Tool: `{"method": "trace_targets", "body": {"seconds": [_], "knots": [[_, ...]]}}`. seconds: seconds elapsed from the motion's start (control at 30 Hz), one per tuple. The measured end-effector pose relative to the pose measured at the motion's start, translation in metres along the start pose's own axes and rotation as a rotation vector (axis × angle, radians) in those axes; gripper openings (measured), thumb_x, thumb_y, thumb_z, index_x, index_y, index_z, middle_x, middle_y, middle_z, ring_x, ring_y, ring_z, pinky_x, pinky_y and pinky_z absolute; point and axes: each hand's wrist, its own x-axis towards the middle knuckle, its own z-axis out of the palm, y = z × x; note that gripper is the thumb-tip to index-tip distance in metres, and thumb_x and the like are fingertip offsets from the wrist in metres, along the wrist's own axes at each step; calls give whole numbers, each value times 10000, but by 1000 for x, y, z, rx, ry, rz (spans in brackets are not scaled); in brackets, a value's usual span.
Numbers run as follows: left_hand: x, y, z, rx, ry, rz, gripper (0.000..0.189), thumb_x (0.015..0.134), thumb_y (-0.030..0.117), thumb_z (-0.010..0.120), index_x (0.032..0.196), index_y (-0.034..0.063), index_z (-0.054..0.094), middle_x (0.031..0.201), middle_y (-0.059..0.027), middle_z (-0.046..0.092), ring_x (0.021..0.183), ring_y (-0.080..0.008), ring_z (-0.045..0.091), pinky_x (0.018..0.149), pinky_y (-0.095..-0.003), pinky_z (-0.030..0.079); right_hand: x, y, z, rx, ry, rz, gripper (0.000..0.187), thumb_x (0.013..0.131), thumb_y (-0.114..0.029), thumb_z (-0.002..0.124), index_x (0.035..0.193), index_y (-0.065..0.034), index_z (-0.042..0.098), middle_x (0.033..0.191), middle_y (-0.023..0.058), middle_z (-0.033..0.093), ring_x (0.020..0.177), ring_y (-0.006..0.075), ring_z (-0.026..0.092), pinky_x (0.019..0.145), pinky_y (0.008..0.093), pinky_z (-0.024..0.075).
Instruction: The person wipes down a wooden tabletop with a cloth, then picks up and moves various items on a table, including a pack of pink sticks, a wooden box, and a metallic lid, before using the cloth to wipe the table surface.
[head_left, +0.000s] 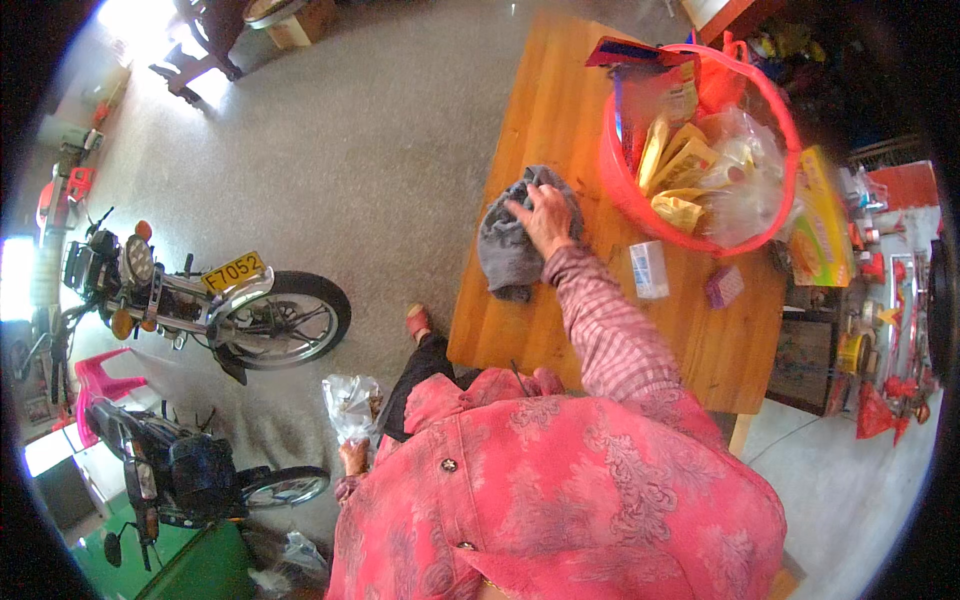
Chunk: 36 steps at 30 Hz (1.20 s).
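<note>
On the wooden table (502, 330) lies a crumpled grey cloth (510, 259). My right hand (546, 219) rests on top of it, thumb apart and fingertips over its dark folds; whether they grip the fabric is unclear. Low at my left side, my left hand (354, 456) holds a clear plastic bag (352, 405) with something brownish inside. To the right of the cloth stands a small white-and-blue box (649, 270), with a small purple box (724, 286) farther right. A pink-red plastic basket (787, 142) sits at the table's far right, filled with yellow packets (682, 161) and clear bags.
A yellow-green carton (819, 225) stands beside the basket. Left of me are a motorcycle (240, 300) with a yellow plate bearing writing, a second dark motorbike (195, 465) and a pink plastic stool (105, 382). Wooden furniture (202, 52) stands at the far left.
</note>
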Motion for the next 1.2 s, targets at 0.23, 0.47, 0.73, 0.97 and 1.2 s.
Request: {"method": "trace_targets", "body": {"seconds": [0.23, 0.47, 0.73, 0.97, 1.2], "knots": [[-2, 35, -33, -414, -16, -318, 212, 749, 287, 583, 794, 94, 657, 727, -168, 612, 695, -336, 589, 629, -445, 447, -171, -25, 20, -41, -257, -364, 559, 722, -238, 691, 1231, -73, 529, 1359, 234, 368, 1281, 395, 331, 1018, 486, 325], [48, 21, -96, -301, -15, -281, 486, 749, 372, 671, 1037, -12, 595, 1043, -257, 562, 958, -415, 506, 803, -490, 404, -218, 42, -10, -19, -225, -282, 469, 766, -65, 548, 1234, -86, 530, 1342, 201, 411, 1250, 367, 389, 994, 455, 367], [60, 31, -165, -7, 315, 157, 279, 784, 261, 613, 945, 32, 611, 1061, -197, 579, 914, -395, 533, 777, -478, 417, -38, 52, 14, -98, 147, -121, 438, 780, -10, 541, 1217, -37, 527, 1276, 244, 452, 1199, 378, 427, 1013, 411, 362], [80, 90, -221, -384, 254, -134, 275, 691, 247, 652, 834, 14, 626, 715, -223, 601, 706, -429, 565, 639, -474, 439, 1, 46, 28, -33, 169, -36, 399, 751, -51, 593, 1149, -37, 575, 1219, 223, 498, 1162, 378, 452, 986, 412, 384], [94, 29, -157, -315, 196, -29, 322, 696, 266, 666, 887, 8, 634, 826, -199, 631, 766, -419, 574, 696, -482, 455, -126, -34, 33, 21, -81, -181, 445, 740, -10, 581, 1183, -47, 553, 1302, 211, 431, 1241, 365, 389, 1016, 428, 362]]}}
